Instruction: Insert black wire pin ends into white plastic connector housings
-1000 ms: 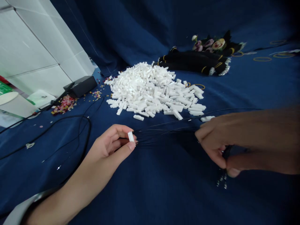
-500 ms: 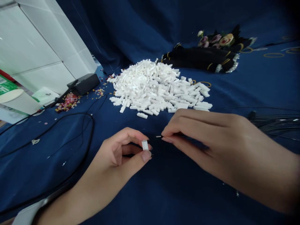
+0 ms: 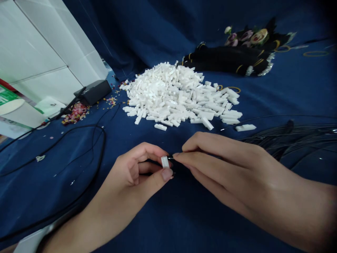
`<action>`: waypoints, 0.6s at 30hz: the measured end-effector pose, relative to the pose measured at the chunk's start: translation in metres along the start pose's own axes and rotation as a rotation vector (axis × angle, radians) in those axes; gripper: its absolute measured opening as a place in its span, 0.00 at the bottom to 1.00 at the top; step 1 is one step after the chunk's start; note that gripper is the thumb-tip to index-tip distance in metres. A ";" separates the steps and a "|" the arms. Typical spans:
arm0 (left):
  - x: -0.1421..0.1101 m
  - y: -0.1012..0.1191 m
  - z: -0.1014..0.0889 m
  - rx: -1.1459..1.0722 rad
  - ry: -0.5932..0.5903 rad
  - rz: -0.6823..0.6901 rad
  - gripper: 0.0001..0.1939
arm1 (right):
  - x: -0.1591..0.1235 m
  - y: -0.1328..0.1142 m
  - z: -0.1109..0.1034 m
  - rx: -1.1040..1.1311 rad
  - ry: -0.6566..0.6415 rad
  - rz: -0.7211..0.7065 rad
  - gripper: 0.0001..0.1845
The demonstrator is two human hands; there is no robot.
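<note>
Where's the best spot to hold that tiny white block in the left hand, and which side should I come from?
Probably pinch the white block at its top and bottom ends, coming from the left like the left hand. It's small and longer than wide, nearly upright here. Leave its right side open: the right hand has a metal tip there.

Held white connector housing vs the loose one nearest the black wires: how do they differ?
Support: the held housing is pinched in the left hand; the loose housing lies on the blue cloth. Pose: the held housing stands steeply in view; the loose housing lies roughly crosswise. Both are white.
</note>
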State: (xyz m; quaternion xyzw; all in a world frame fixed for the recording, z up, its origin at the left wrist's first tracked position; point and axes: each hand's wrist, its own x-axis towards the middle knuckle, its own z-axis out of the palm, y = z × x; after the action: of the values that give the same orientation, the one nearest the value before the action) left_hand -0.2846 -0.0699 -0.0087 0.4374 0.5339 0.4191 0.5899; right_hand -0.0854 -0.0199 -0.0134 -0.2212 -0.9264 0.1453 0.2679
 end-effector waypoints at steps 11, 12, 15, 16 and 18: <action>0.001 -0.002 -0.001 -0.018 -0.010 0.005 0.07 | 0.001 -0.003 0.002 -0.181 0.110 -0.138 0.18; 0.001 -0.002 -0.001 -0.017 -0.011 0.003 0.07 | 0.001 -0.004 0.003 -0.187 0.122 -0.133 0.18; 0.002 -0.002 -0.002 -0.007 -0.005 -0.009 0.08 | 0.002 -0.006 0.005 -0.202 0.159 -0.114 0.18; 0.002 -0.002 -0.002 -0.002 -0.003 -0.012 0.08 | 0.002 -0.007 0.005 -0.205 0.170 -0.109 0.19; 0.001 -0.002 -0.002 0.009 -0.008 -0.013 0.08 | 0.001 -0.006 0.006 -0.203 0.187 -0.112 0.20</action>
State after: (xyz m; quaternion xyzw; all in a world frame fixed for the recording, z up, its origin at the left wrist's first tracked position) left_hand -0.2866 -0.0692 -0.0110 0.4381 0.5362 0.4112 0.5929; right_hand -0.0916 -0.0256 -0.0154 -0.2075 -0.9182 0.0145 0.3371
